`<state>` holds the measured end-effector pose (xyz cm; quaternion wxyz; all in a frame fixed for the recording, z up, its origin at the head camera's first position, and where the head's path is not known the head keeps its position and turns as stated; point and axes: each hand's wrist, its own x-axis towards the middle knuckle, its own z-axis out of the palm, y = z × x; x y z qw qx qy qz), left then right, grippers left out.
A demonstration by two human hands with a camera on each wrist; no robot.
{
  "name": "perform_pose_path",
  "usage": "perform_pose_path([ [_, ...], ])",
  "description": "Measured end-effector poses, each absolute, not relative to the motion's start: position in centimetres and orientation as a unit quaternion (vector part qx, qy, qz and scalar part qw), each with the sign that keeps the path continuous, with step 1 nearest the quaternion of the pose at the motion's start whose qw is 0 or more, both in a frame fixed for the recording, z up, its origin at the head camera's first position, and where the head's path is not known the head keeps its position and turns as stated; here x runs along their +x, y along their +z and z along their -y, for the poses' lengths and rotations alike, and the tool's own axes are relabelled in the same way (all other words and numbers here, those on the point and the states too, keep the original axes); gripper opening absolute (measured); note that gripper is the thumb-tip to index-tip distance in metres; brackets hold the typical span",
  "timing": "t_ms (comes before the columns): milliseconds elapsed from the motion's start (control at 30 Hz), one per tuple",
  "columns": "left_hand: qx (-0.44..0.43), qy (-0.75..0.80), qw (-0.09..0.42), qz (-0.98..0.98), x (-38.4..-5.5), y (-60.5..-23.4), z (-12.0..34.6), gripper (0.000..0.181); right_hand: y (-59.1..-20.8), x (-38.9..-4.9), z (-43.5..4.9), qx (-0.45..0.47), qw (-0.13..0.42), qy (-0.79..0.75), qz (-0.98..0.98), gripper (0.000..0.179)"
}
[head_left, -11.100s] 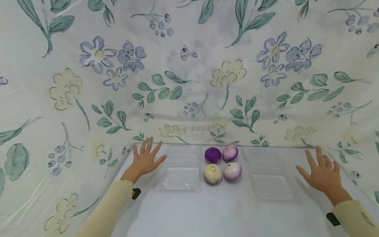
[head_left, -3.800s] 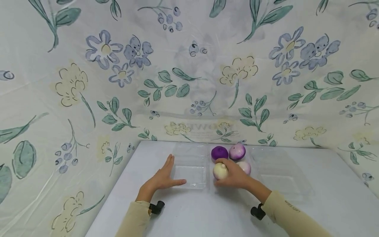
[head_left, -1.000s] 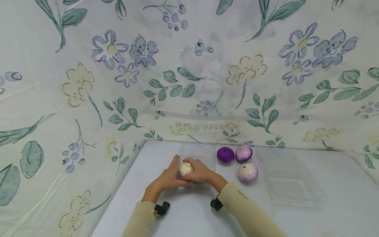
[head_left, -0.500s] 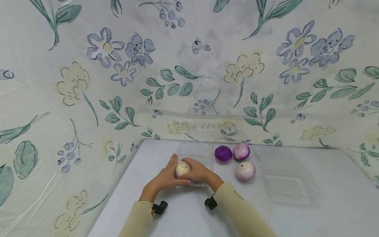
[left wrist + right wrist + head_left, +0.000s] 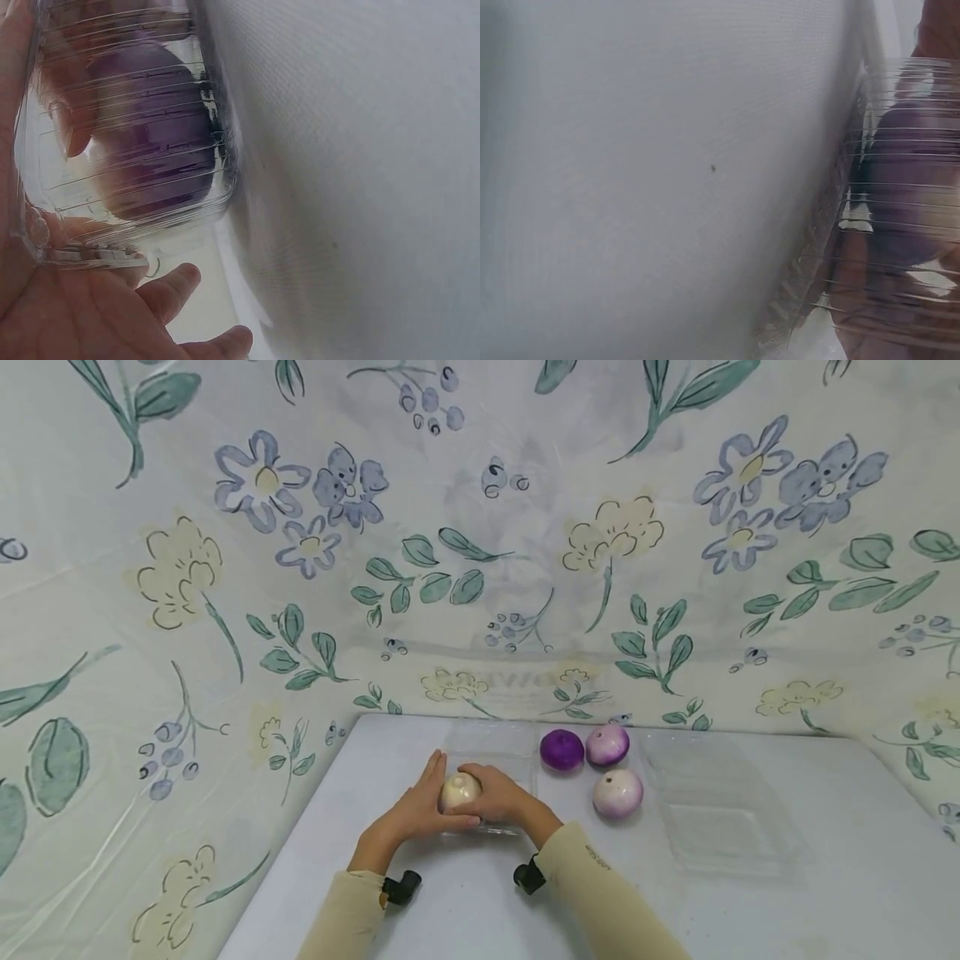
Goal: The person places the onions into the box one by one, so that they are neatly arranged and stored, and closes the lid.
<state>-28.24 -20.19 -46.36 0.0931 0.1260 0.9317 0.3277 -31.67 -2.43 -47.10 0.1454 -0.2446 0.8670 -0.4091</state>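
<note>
Soft, even light filled the head view, whitening the tabletop [image 5: 465,927] and leaving only faint shadows beside my sleeves [image 5: 607,893]. A small glint sat on the pinkish onion [image 5: 618,793]; the right-hand clear box [image 5: 727,839] nearly washed out against the white. Both wrist views were dimmer, greyer and softer. There the ribbed plastic [image 5: 814,247] caught white glare, and the onion in my right hand [image 5: 498,797] looked dark and smeared through it.

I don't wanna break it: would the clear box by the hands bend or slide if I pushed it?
The clear box may bend because its plastic looks thin. Its ridges might stiffen it. The table looks flat, so the box could slide.
</note>
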Motion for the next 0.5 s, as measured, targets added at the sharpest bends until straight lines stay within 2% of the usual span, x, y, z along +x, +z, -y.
perform_pose_path([
  [367,0.129,0.33,0.093,-0.93,-28.34,-46.33,20.09,0.129,-47.01,-31.47,2.35,-0.222,0.135,-0.416,-0.871,0.081],
  [500,0.125,0.332,0.097,-0.93,-28.23,-46.26,20.16,0.13,-46.75,-31.21,2.46,-0.203,0.141,-0.423,-0.872,0.077],
])
